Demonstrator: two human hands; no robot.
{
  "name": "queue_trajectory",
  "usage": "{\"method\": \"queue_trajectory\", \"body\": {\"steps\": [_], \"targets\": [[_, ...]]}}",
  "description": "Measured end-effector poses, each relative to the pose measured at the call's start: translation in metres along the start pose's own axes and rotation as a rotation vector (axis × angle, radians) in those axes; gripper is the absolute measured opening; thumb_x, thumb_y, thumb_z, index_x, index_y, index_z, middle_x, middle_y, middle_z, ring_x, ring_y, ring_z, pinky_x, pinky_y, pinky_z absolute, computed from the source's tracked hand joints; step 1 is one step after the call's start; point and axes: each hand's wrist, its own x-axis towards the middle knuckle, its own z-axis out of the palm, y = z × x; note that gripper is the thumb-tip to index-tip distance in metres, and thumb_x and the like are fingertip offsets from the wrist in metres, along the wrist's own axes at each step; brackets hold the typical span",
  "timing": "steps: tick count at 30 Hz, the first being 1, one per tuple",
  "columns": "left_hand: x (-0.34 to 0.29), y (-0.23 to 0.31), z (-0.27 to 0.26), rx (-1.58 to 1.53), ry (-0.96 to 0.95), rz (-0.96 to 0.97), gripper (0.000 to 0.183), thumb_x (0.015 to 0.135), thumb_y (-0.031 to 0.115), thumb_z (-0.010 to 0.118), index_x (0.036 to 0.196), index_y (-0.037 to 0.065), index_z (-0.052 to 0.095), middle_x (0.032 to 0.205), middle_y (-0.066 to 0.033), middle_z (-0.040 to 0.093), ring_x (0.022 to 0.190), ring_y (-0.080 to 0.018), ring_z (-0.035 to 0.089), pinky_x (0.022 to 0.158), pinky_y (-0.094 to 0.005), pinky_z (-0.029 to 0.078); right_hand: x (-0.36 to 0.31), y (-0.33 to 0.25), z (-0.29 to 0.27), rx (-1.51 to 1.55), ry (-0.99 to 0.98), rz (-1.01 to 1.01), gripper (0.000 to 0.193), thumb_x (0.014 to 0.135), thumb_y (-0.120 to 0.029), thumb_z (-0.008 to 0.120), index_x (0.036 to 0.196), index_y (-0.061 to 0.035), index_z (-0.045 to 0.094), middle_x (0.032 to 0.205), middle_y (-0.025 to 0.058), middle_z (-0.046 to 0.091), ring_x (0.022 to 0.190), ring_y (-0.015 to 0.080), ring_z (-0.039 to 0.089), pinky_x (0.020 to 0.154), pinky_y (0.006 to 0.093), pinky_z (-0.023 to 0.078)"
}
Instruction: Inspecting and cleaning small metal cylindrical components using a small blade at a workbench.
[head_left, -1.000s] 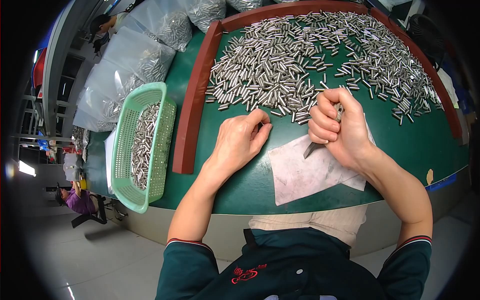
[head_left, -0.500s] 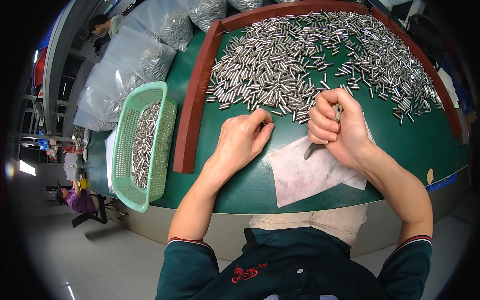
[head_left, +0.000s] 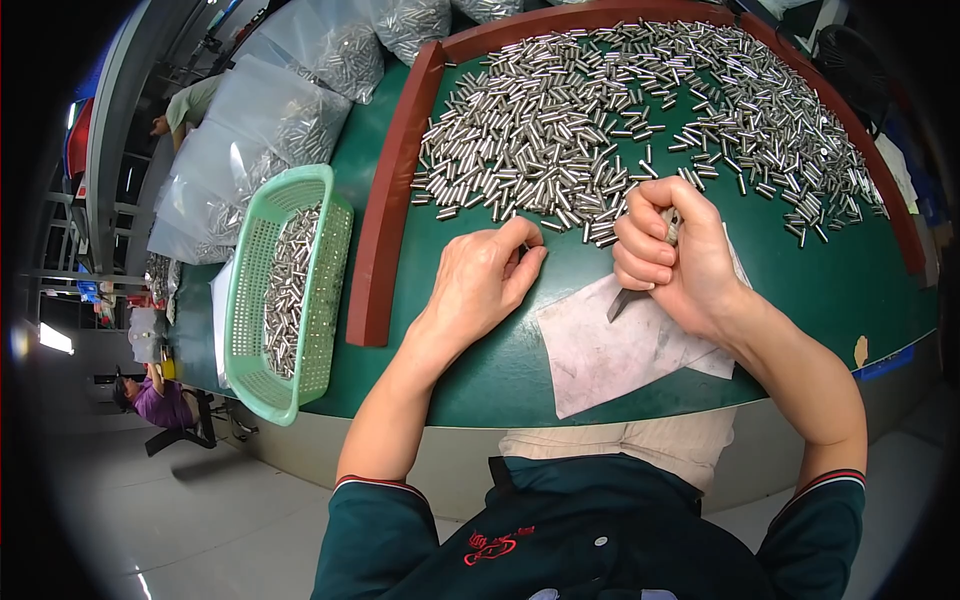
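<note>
My left hand point(head_left: 482, 278) rests on the green tabletop point(head_left: 480, 375), its thumb and forefinger pinched together. What they hold, if anything, is hidden; a small dark spot shows between them. In my closed right hand point(head_left: 680, 250) is a hand tool with a dark flat blade point(head_left: 625, 302), which points down toward the left from under the fist. Below that hand lies a smudged white paper sheet point(head_left: 600, 355). Just beyond both hands a wide heap of short shiny metal pins point(head_left: 540, 120) spreads over the table.
A dark red raised border point(head_left: 385, 230) frames the heap. Left of it stands a light green plastic basket point(head_left: 318, 330) with metal pins inside. Clear bags of pins point(head_left: 310, 125) line the far left. One person point(head_left: 165, 402) sits at lower left; another person's sleeve point(head_left: 193, 100) shows behind the bags.
My hands and the bladed tool have hardly moved. The person behind the bags at the upper left has leaned lower and shifted left.
</note>
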Motion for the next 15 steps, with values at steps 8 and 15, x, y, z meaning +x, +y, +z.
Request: {"method": "queue_trajectory", "body": {"steps": [8, 15], "targets": [[0.0002, 0.0011, -0.0004, 0.007, 0.004, -0.003, 0.008, 0.073, 0.004, 0.061, 0.075, 0.0, 0.054, 0.051, -0.0064, 0.047, 0.042, -0.013, 0.042, 0.042, -0.0272, 0.034, -0.0012, 0.0001, -0.0023, -0.002, -0.059, 0.028, 0.03, 0.082, -0.024, 0.034, 0.055, -0.0126, 0.029, 0.044, -0.0033, 0.026, 0.037, 0.007, 0.021, 0.041, 0.0232, 0.019], [0.0007, 0.0, 0.0009, 0.005, 0.007, 0.0, 0.008, 0.073, 0.004, 0.061, 0.075, 0.0, 0.054, 0.052, -0.0064, 0.047, 0.042, -0.013, 0.042, 0.042, -0.027, 0.034, -0.0006, -0.0004, -0.0024, -0.003, -0.048, 0.039, 0.03, 0.082, -0.024, 0.034, 0.055, -0.0127, 0.029, 0.044, -0.0034, 0.025, 0.037, 0.007, 0.021, 0.041, 0.0232, 0.019]]}}
